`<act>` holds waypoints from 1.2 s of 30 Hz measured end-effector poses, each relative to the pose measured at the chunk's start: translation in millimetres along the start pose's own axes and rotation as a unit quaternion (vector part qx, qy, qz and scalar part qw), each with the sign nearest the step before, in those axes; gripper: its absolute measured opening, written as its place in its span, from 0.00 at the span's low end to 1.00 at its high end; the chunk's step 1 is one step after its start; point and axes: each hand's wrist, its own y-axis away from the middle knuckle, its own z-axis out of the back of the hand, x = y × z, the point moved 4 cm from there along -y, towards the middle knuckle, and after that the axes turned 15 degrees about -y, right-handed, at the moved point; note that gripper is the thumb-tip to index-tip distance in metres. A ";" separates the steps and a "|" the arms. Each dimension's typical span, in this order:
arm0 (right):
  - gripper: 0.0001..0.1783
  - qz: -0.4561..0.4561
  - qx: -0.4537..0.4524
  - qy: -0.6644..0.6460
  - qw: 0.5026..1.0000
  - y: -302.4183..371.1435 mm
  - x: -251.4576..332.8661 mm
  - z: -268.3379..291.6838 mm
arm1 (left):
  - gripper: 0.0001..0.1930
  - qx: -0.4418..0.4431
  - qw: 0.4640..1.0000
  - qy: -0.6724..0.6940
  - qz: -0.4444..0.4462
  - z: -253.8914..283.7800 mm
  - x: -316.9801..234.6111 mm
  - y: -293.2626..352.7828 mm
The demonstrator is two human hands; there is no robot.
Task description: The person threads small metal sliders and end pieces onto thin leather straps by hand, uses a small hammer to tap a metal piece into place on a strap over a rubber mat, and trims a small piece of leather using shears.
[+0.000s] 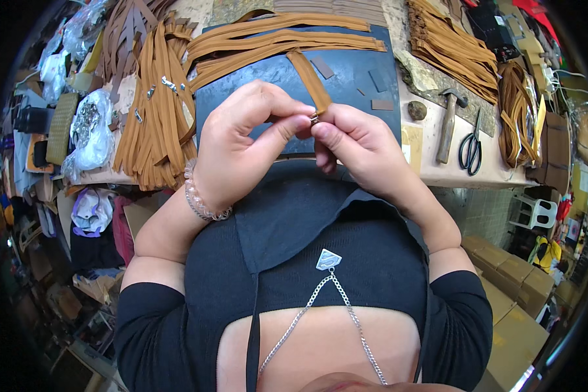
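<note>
Fingers of the left hand [245, 134] and right hand [366, 144] pinched a small metal piece [314, 119] against a brown strip [310, 81], centre frame, the fitting apparently unfinished; piled strips [151, 121] lay upper left.

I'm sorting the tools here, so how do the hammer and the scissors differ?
The hammer has one straight wooden handle; the scissors have two black loops. The hammer ends in a dark head set crosswise, while the scissors taper to slim blades. Both lie on the right of the table, handles toward its near edge.
</note>
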 end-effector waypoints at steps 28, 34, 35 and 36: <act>0.14 0.071 -0.072 0.166 0.981 -74.3 -66.6 48.8 | 0.07 -0.059 0.955 -0.281 -0.067 -71.4 69.7 -0.4; 0.14 0.050 -0.096 0.152 0.982 -77.0 -65.8 46.5 | 0.07 -0.072 0.976 -0.203 0.012 -61.4 66.9 -3.1; 0.14 0.052 -0.098 0.152 0.982 -76.4 -69.4 45.6 | 0.07 -0.071 0.977 -0.202 0.010 -60.8 69.2 -2.5; 0.15 0.058 -0.100 0.168 0.979 -74.2 -71.7 41.1 | 0.07 -0.052 0.983 -0.170 0.043 -61.2 74.6 -0.3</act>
